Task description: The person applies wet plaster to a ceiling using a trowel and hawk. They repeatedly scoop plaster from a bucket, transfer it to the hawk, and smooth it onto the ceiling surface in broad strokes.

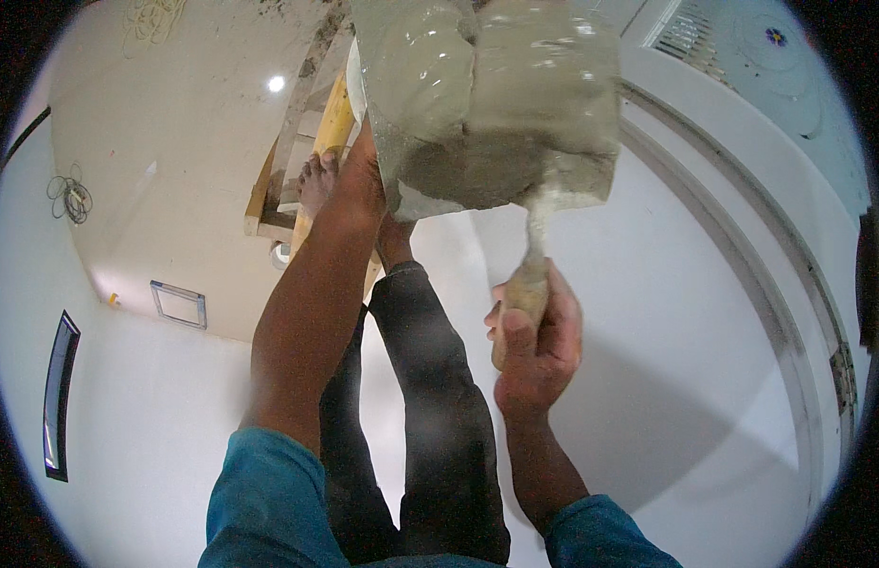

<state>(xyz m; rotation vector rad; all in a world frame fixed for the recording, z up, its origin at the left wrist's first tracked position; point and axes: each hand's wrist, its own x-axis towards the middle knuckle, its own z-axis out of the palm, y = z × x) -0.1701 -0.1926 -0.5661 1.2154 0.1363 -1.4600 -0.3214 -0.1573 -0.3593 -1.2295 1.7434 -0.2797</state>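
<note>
A flat plasterer's hawk (416,204) is raised at the top centre, loaded with wet grey plaster (534,66). In my right hand (544,350) is the worn handle of a trowel (528,284), with my fingers wrapped round it. The trowel's neck runs up to the near edge of the hawk. Its blade cannot be told apart from the plaster. My left forearm (312,312) reaches up to the hawk's left side. The left hand is hidden behind the hawk, so its fingers do not show.
One bare foot (318,182) rests by a yellow ladder (335,118) with wooden parts. Beyond lies a beige floor (127,133) with a coil of cable (70,197) and a small frame (179,305). White walls surround me; curved-looking grey-edged mouldings (743,204) run along the right.
</note>
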